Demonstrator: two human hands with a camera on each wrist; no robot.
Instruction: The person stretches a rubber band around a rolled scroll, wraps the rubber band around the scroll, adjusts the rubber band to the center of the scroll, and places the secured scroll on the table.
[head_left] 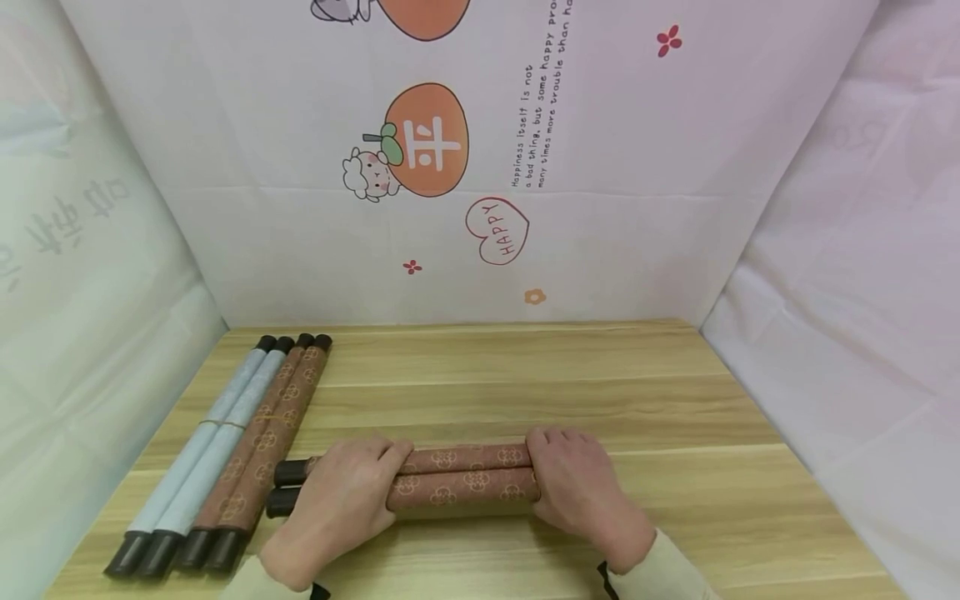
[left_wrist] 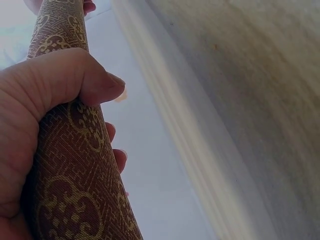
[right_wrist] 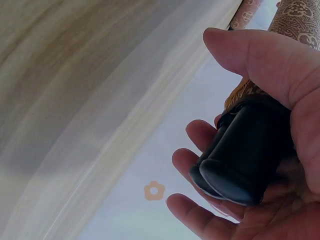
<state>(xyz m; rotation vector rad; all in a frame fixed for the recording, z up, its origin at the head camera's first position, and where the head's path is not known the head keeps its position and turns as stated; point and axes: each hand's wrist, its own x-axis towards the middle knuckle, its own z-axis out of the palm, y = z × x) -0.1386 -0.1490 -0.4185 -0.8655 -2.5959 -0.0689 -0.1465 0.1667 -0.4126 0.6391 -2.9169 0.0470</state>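
Note:
Two brown rolled scrolls (head_left: 462, 483) with a gold flower pattern lie side by side, held crosswise above the front of the table. My left hand (head_left: 341, 496) grips them near their left end, its thumb (left_wrist: 100, 82) over the patterned cloth. Black end knobs (head_left: 283, 502) stick out past that hand. At the other end my right hand (head_left: 576, 483) holds the pair, thumb on one side and fingers curled loosely on the other. The right wrist view shows black knobs (right_wrist: 240, 155) within this hand; in the head view the hand hides them.
On the left of the wooden table (head_left: 637, 392) lie two pale blue scrolls (head_left: 213, 437) and two brown scrolls (head_left: 273, 433), slanted side by side with thin bands round them. White printed cloth (head_left: 600, 208) hangs behind the table and along both sides.

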